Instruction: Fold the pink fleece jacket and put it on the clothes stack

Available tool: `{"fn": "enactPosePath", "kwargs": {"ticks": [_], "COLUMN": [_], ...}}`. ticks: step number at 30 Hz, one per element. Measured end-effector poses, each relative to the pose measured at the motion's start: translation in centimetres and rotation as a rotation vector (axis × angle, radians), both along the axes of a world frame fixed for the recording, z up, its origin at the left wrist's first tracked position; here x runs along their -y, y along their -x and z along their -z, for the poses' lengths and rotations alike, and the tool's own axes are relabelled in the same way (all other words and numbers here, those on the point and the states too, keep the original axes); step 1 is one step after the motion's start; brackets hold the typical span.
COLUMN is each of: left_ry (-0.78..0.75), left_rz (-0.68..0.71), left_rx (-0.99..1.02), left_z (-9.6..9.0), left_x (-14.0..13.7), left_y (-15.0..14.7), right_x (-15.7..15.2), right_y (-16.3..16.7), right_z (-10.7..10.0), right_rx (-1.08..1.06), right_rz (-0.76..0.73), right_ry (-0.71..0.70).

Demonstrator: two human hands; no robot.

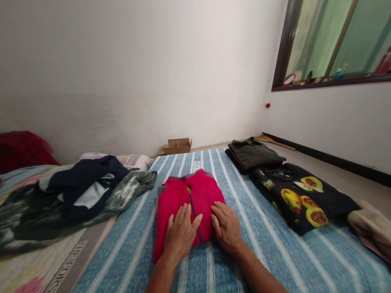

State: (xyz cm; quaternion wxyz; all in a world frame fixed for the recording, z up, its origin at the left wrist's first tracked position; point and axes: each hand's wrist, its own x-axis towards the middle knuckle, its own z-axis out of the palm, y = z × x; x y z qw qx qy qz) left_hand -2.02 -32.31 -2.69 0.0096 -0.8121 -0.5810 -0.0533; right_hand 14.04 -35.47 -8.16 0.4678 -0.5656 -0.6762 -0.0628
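Observation:
A bright pink zip-up jacket (pixel 201 187) with grey shoulder edges lies folded on the blue striped bedsheet (pixel 143 244), its collar pointing away from me. My left hand (pixel 182 232) rests on the front of the jacket, left of the dark zip, with fingers stretched out and the thumb apart. On the jacket's near right edge lies my right hand (pixel 227 226), palm down, fingers extended and slightly bent. Neither hand grips the cloth. The jacket's lower left corner sticks out beside my left wrist.
At right lie a folded dark olive garment (pixel 256 154) and a folded black garment with fruit print (pixel 293 195), near a beige fluffy cloth (pixel 371 226). Loose navy clothing (pixel 88 179) and camouflage-patterned clothing (pixel 122 203) heap at left. A cardboard box (pixel 177 146) stands by the wall.

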Motion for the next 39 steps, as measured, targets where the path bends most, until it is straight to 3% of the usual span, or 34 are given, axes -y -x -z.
{"fn": "enactPosePath", "kwargs": {"ticks": [11, 31, 36, 39], "left_ry": [-0.110, 0.015, 0.019, -0.066], "left_rz": [0.011, 0.005, 0.073, 0.005], "left_rx": [0.074, 0.247, 0.499, 0.720], "left_z": [0.9, -0.2, -0.8, -1.3], "left_x": [0.4, 2.2, 1.3, 0.2], "left_y": [0.2, -0.1, 1.1, 3.0], "right_x": [0.0, 0.5, 0.5, 0.5], "right_y": [-0.2, -0.9, -0.9, -0.8], "right_z": [0.8, 2.2, 1.9, 1.8], "right_rx": [0.019, 0.051, 0.032, 0.004], "right_rz": [-0.004, -0.036, -0.036, -0.039], "right_ry": [0.003, -0.003, -0.006, -0.002]}}
